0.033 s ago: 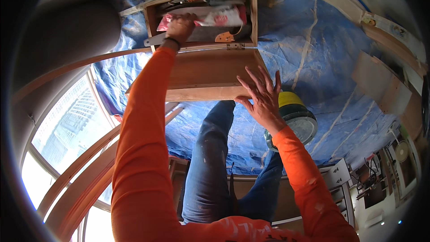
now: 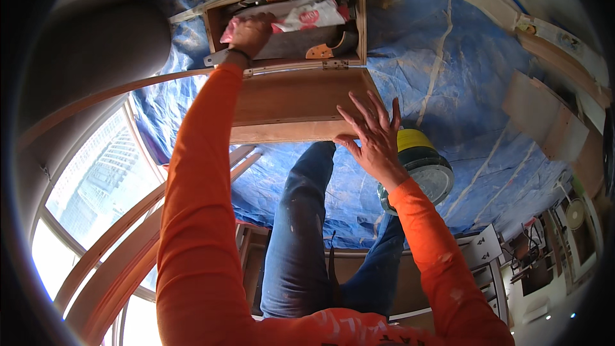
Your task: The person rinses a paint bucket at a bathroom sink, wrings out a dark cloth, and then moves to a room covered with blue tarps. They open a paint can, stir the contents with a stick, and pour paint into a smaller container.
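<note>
Left hand (image 2: 252, 33) grasping red-and-white plastic packet (image 2: 307, 16) by one end; remainder extends right of grip, over toolbox (image 2: 362, 19), handsaw (image 2: 288, 46) beneath. Right hand (image 2: 375, 133) empty, fingers spread at hinged lid (image 2: 295, 101), likely bracing.

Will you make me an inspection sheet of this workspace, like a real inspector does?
Surface: wrinkled blue sheeting with pale streaks.
Things: open wooden box, its lid folded down toward the person; pink-and-white packet; handsaw in the box.
Clutter: other items behind the packet, partly hidden; dark green bucket beside the right forearm.
Fingers: left fingers grip the packet; right fingers spread by the lid's corner, contact unclear.
Cables: dark tangle at right, too small to tell.
Surroundings: bright window and curved wood at left.
</note>
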